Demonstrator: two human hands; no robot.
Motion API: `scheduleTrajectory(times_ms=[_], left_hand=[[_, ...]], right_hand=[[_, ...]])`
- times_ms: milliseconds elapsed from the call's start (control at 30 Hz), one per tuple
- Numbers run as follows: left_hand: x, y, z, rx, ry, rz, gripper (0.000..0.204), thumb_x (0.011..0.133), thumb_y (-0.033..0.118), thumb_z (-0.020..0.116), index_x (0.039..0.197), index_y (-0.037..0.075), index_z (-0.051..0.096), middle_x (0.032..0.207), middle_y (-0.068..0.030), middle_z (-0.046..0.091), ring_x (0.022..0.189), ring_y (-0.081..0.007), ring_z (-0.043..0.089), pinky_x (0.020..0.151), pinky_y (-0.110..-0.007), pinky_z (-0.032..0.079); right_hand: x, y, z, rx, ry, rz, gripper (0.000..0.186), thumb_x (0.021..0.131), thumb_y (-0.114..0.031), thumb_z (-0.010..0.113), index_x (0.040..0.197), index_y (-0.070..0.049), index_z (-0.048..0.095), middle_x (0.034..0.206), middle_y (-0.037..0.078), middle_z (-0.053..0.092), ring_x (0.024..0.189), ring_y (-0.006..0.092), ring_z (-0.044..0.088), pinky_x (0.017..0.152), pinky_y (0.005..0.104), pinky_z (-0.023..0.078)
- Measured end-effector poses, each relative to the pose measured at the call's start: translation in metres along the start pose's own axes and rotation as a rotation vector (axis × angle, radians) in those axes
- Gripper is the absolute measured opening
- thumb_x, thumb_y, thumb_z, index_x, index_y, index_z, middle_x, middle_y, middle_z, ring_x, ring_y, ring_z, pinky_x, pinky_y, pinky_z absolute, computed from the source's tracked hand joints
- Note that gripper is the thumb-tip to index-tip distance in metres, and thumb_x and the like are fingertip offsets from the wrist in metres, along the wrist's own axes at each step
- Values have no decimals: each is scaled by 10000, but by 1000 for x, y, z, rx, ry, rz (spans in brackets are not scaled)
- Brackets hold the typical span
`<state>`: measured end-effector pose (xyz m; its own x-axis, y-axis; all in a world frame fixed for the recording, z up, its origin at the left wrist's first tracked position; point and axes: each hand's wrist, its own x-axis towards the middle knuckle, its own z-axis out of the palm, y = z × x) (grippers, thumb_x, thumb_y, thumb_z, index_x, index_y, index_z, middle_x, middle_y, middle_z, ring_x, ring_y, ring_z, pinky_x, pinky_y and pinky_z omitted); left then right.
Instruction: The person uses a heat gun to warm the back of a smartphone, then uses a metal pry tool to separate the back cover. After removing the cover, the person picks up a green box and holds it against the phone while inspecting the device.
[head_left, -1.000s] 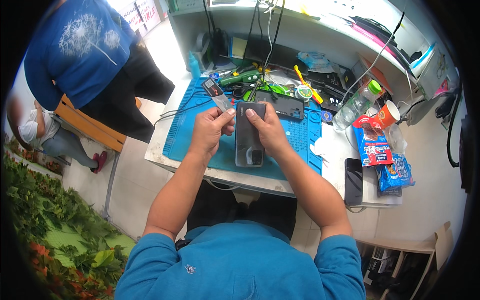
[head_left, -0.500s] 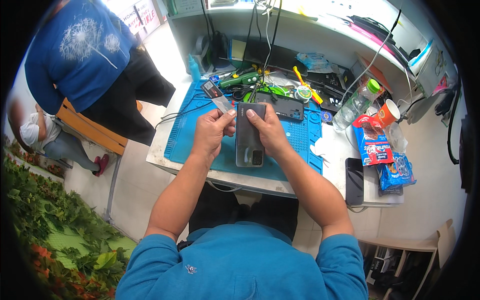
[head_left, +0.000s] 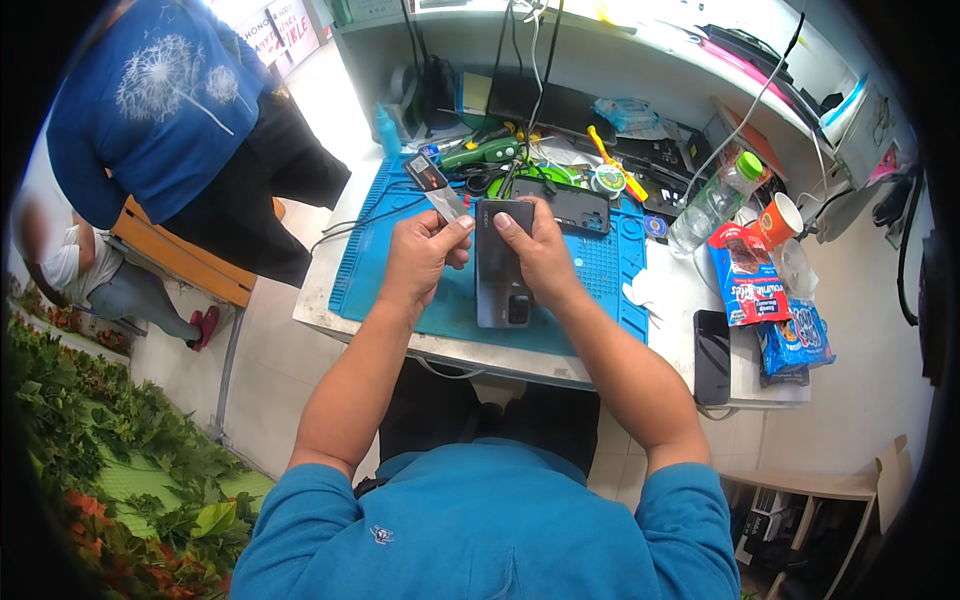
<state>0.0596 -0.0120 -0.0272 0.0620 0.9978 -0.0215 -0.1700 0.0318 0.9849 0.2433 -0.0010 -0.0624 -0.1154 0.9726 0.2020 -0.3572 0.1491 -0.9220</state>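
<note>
Head view: the right hand (head_left: pixel 546 262) is clamped on a dark smartphone (head_left: pixel 500 280), thumb on its back panel and fingers around the far right edge, so the phone sits just left of that palm, over a blue silicone work mat (head_left: pixel 455 312), its camera block toward the wearer. Thumb and forefinger of the left hand (head_left: pixel 418 262) are pinched together on a thin flat strip (head_left: pixel 430 182), dark and printed at its far end, silvery nearer the grip; whether metal or clear plastic I cannot tell. The pinched end lies just beside the phone's left edge; contact is unclear. Judging by this pose, the step in hand is steadying the phone while the strip is held at its side; a next move seems to call for a firm right grip and fine, shallow control from the left. Just beyond the right hand lies a black phone frame or case (head_left: pixel 560 205); well to its right, a second smartphone (head_left: pixel 712 357) rests on the white tabletop (head_left: pixel 672 335).
</note>
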Motion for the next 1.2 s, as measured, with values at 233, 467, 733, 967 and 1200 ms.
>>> scheduleTrajectory(times_ms=[233, 467, 733, 967, 1200], left_hand=[[-4, 6, -1, -85, -9, -108, 180, 982, 204, 798, 985, 28, 760, 791, -16, 695, 634, -90, 629, 584, -238, 492], [-2, 0, -1, -19, 2, -38, 183, 980, 216, 800, 949, 42, 753, 774, -16, 694, 616, -90, 629, 577, -232, 493], [-4, -7, 3, 190, 72, 98, 210, 969, 215, 813, 906, 29, 739, 755, -29, 693, 602, -99, 625, 561, -245, 493], [-2, -1, -4, -64, -2, -122, 174, 965, 222, 814, 941, 59, 755, 772, -7, 700, 611, -88, 641, 562, -216, 474], [-2, 3, -6, -83, -20, -160, 184, 968, 209, 813, 975, 32, 763, 796, -29, 701, 640, -100, 640, 591, -241, 505]], right_hand=[[-1, -6, -3, 122, -62, 106, 344, 1060, -248, 712, 1253, -33, 526, 1105, 77, 677, 947, 117, 682, 849, 286, 590], [0, -4, 0, 57, -22, 77, 340, 1066, -255, 705, 1253, -37, 525, 1083, 78, 668, 957, 118, 659, 849, 293, 572], [-3, 0, 3, -289, 55, -68, 340, 1052, -233, 719, 1223, -21, 515, 1059, 73, 645, 937, 129, 610, 836, 299, 527], [2, 4, -4, 14, -14, 32, 333, 1061, -234, 711, 1231, -23, 515, 1071, 71, 646, 963, 116, 635, 848, 288, 553], [2, -2, -4, 47, -35, 99, 356, 1061, -245, 713, 1252, -21, 511, 1088, 79, 653, 971, 114, 645, 864, 291, 565]])
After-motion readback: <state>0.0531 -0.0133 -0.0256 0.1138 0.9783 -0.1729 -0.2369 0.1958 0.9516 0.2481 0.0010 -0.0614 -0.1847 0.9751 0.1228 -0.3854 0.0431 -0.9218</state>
